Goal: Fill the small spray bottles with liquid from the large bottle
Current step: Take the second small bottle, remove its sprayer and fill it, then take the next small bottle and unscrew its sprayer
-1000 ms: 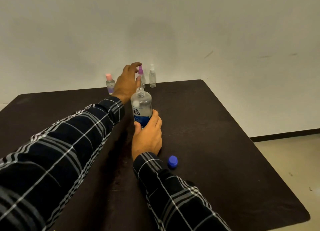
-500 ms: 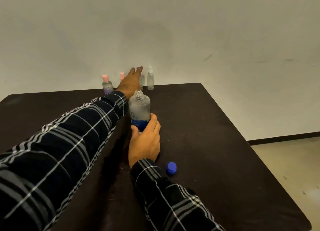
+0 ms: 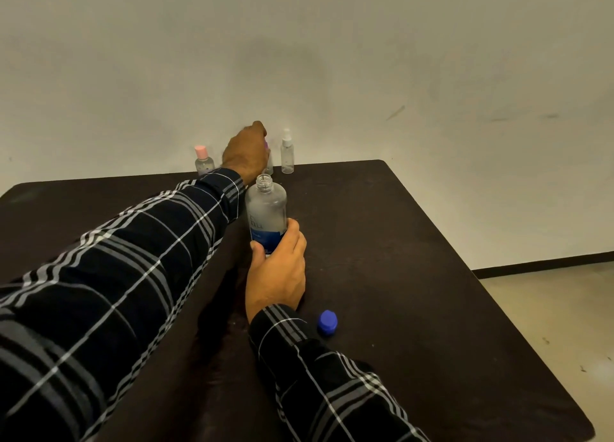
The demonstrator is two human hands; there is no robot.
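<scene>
Dark tabletop [image 3: 398, 242]: upright purple-capped small spray bottle [image 3: 268, 167] stands just right of left hand [image 3: 246, 151], grip hidden; right hand [image 3: 277, 272] holds large clear bottle [image 3: 265, 206].

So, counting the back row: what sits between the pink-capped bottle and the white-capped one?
In the head view, the left hand, over a purple-capped bottle; the hand hides anything else there.

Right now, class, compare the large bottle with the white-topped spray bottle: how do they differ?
The large bottle is uncapped; the white-topped spray bottle wears its spray top. The large bottle is much bigger and carries a blue label; the spray bottle is plain. The right hand grips the large bottle; the spray bottle stands untouched. Both are clear and stand on the table.
</scene>
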